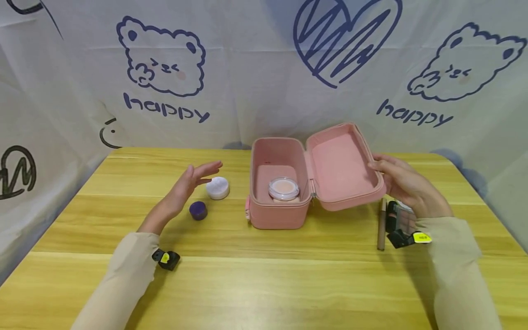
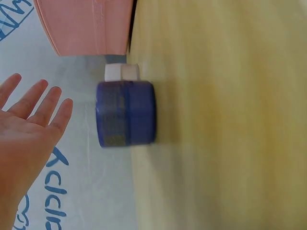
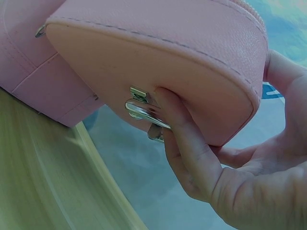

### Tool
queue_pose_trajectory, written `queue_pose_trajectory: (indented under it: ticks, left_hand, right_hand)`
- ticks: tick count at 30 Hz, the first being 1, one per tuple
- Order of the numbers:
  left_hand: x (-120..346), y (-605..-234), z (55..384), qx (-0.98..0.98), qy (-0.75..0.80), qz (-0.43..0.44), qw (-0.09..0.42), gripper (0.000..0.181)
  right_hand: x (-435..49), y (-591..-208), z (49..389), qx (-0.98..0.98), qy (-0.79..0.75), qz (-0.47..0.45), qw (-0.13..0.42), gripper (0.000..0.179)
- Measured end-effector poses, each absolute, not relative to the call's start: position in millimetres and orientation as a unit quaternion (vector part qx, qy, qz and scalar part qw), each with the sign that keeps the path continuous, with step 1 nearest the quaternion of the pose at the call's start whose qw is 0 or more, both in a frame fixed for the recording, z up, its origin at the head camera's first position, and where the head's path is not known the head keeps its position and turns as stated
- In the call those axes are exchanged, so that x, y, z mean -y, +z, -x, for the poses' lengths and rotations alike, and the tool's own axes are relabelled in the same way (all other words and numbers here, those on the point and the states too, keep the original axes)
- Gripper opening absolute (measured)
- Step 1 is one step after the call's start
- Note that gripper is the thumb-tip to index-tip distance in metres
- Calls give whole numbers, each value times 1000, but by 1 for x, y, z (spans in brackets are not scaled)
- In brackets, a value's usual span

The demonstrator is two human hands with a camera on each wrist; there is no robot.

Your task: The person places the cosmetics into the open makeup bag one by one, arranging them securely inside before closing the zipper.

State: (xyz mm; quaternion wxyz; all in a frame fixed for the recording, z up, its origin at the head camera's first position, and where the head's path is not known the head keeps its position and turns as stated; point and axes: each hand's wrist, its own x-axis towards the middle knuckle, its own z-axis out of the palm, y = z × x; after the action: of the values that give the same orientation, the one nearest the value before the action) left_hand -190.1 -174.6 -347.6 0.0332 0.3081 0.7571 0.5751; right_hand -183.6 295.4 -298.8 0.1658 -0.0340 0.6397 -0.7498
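Between the thumb and fingers of the right hand (image 1: 408, 183), clamped on its rim, the pink lid (image 1: 339, 167) wants a steady hold lest the case (image 1: 278, 217) to their left tip, while the left hand (image 1: 181, 190), fingers apart and empty, should clear the nearby white jar (image 1: 217, 189).

The left sleeve (image 1: 119, 275) at eight o'clock and the right sleeve (image 1: 458, 266) at four o'clock are long and cream. Each has a little black box (image 1: 173, 262) and bright yellow sticker (image 1: 422, 237) near its cuff.
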Motion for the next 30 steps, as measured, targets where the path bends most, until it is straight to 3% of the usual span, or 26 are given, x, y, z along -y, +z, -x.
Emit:
queue_pose_trajectory:
  ticks: [13,21,30]
  left_hand:
    - [195,-350,181,-764,564,-312,42,82]
    - [210,-352,175,-755,575,-308,62,79]
    - [218,-350,175,-803,517,-278,106,49]
  right_hand:
    - [-296,-299,184,-631,-756,41,170,35]
    - [-296,-298,184,-633,-754,41,170,43]
    - [-295,-298,183,-633,-754,39,171,44]
